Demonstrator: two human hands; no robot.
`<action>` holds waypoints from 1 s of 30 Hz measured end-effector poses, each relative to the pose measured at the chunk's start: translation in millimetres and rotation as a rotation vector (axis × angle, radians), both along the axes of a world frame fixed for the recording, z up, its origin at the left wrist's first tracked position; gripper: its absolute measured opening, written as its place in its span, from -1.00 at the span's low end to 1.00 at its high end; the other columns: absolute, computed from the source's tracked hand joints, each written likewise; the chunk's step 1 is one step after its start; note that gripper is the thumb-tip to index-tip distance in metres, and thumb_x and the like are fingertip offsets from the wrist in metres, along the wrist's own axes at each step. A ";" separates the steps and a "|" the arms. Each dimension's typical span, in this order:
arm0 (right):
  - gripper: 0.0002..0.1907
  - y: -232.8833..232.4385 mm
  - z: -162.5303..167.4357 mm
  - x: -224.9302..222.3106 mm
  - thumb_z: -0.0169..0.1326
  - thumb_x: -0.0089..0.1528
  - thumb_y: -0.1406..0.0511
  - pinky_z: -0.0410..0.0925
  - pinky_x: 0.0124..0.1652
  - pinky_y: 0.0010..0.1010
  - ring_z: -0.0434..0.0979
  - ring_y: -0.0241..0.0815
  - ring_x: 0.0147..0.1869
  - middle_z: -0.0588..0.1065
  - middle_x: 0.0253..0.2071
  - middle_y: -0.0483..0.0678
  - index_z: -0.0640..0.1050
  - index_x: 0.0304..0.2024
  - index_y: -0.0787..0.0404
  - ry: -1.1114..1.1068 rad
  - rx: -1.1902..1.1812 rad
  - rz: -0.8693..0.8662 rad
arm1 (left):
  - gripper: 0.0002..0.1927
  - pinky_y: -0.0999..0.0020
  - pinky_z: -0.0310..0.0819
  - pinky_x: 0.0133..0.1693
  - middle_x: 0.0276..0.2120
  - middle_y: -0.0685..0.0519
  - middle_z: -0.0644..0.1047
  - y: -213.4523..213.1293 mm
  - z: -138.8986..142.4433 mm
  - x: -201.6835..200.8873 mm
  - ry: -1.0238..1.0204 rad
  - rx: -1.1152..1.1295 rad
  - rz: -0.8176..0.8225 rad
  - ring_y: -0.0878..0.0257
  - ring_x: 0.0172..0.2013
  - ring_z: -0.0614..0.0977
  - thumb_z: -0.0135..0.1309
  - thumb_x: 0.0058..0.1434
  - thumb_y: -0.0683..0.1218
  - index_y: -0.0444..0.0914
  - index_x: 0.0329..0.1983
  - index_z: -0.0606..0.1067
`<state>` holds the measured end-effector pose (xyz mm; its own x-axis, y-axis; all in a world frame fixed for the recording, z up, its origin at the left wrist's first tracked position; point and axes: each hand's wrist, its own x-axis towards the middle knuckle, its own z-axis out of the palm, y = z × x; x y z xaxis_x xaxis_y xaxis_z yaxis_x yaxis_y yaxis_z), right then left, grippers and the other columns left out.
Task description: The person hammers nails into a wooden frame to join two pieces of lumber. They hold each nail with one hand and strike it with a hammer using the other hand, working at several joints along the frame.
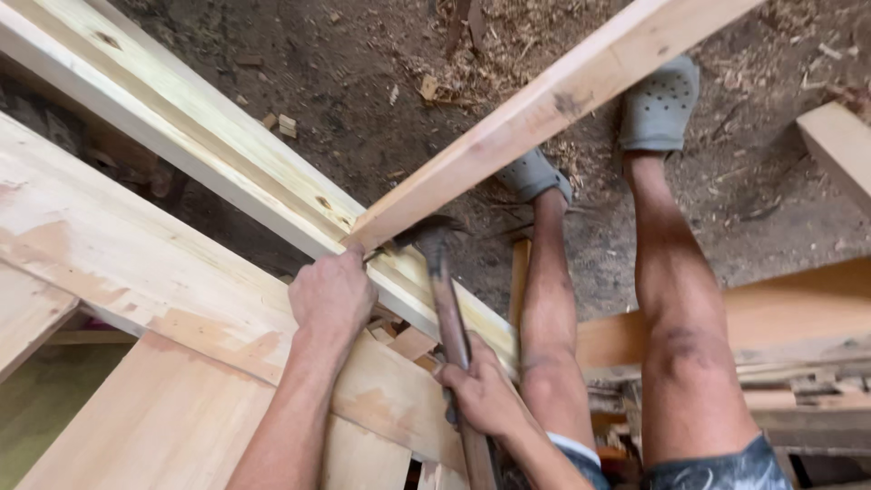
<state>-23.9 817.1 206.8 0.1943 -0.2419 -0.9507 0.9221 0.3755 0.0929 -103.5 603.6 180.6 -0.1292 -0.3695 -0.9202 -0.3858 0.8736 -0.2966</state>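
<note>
Here the person stands over a joint where a slanting plank (544,104) meets a long pale beam (227,159) lying diagonally across the view. The left hand (331,295) sits at the joint, fingers (349,263) pressed together and pinched on something small at the plank's end; it looks like a nail, but it is too small to tell. The right hand (485,390) is wrapped shut around the wooden handle of a hammer (445,299), gripping low on the shaft, the dark head (422,231) just beside the left fingertips and touching or nearly touching the plank's end.

Judgement on technique: with the head this close to the fingers, the first taps should be short and light, driven from the wrist, until the fastener stands by itself. Only then should the left hand leave and fuller strokes follow. The low grip gives leverage but less aim, so a grip higher up the handle would suit the starting taps. The plank rests loose at an angle; it may skid along the beam if struck off-axis.

Surroundings: wide boards (136,263) below the beam, dirt floor (345,82) with shavings, feet in grey clogs (658,104).
</note>
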 end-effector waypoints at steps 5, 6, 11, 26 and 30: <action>-0.60 25.3 -6.8 -4.7 0.07 0.14 0.33 0.33 -0.56 -0.31 0.43 -0.17 -0.56 0.44 -0.55 0.01 0.43 0.01 0.37 0.298 0.231 -0.302 | -0.62 -0.05 0.56 -0.08 -0.20 -0.23 0.64 -4.8 -0.5 -5.5 -0.071 -0.066 0.101 -0.14 -0.16 0.68 -0.07 0.26 -0.10 -0.10 0.14 0.53; -0.62 26.7 -7.2 -4.9 0.08 0.16 0.32 0.35 -0.48 -0.33 0.46 -0.18 -0.50 0.47 -0.51 0.01 0.44 -0.02 0.38 0.373 0.278 -0.251 | -0.64 -0.06 0.55 -0.07 -0.19 -0.23 0.64 -6.7 0.1 -6.1 -0.063 -0.076 0.104 -0.16 -0.14 0.67 -0.07 0.29 -0.06 -0.08 0.12 0.54; -0.60 14.4 -6.9 -11.8 0.10 0.17 0.27 0.39 -0.24 -0.36 0.50 -0.18 -0.29 0.51 -0.37 0.03 0.46 -0.03 0.44 0.479 0.319 -0.320 | -0.66 -0.06 0.56 -0.07 -0.17 -0.18 0.64 -15.0 3.7 -5.4 -0.067 -0.079 0.096 -0.16 -0.12 0.67 -0.05 0.30 -0.03 -0.04 0.10 0.56; -0.59 23.4 -20.9 -5.3 0.08 0.20 0.29 0.37 -0.64 -0.26 0.48 -0.11 -0.65 0.48 -0.55 0.17 0.44 0.00 0.48 0.238 0.265 -0.259 | -0.68 -0.06 0.53 -0.05 -0.19 -0.20 0.64 -8.1 0.4 -1.7 -0.037 -0.051 0.084 -0.15 -0.11 0.66 -0.08 0.35 0.00 -0.07 0.08 0.57; -0.54 5.9 -12.9 15.0 0.08 0.15 0.33 0.36 -0.71 -0.27 0.42 -0.16 -0.68 0.43 -0.53 0.00 0.28 0.02 0.42 0.136 0.024 -0.332 | -0.67 -0.07 0.53 -0.06 -0.19 -0.21 0.64 -5.8 -0.1 -2.5 -0.065 -0.073 0.100 -0.16 -0.12 0.66 -0.09 0.35 0.00 -0.07 0.12 0.55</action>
